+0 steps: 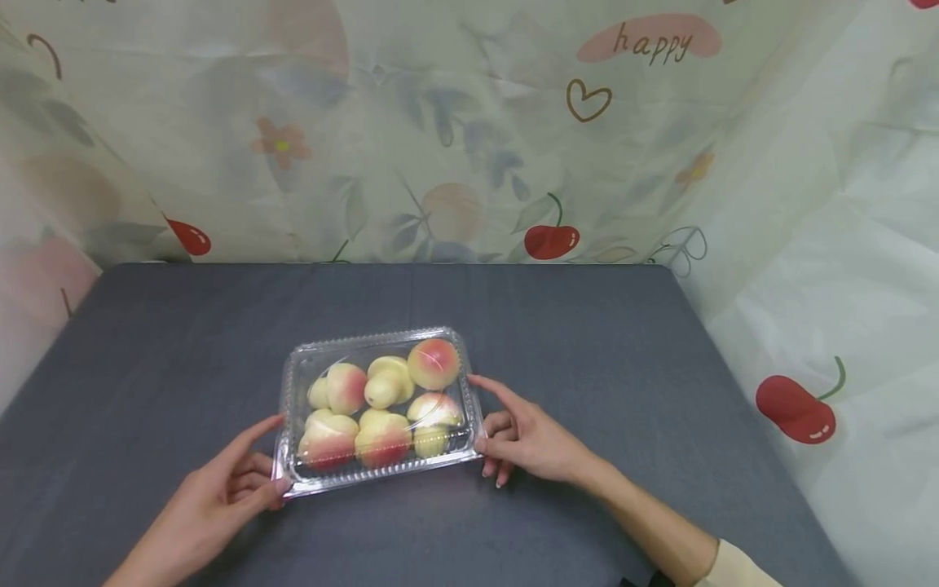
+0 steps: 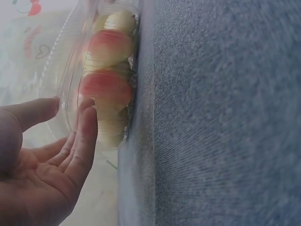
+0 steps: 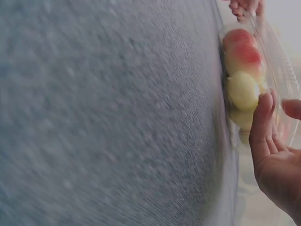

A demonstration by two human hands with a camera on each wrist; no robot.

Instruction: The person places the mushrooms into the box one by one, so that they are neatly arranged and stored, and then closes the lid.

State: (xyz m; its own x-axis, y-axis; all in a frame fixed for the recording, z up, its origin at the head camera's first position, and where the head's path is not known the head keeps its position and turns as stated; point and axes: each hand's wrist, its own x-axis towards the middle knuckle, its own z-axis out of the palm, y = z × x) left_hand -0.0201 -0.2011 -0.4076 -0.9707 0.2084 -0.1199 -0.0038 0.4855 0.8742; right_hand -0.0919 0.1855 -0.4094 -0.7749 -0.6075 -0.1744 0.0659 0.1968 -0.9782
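Note:
A clear plastic clamshell box (image 1: 381,471), its lid down, sits slightly askew on the dark cloth. Inside lie several yellow-and-red fruits (image 1: 330,440) that look like peaches; some have odd, knobbed shapes. At the box's left end, my left hand (image 1: 198,509) pinches the rim near the front corner, thumb on the edge and forefinger reaching along the side. My right hand (image 1: 543,444) holds the right end the same way. Fingers of the left hand (image 2: 56,174) lie against the box wall in the left wrist view. The right wrist view shows the right hand (image 3: 277,174) beside a yellow fruit (image 3: 242,92).
A dark grey cloth (image 1: 587,342) covers the table under the box. Pale curtains (image 1: 455,147) printed with cherries and flowers stand behind it and at both sides. A small black object (image 1: 656,580) shows at the bottom edge near the right forearm.

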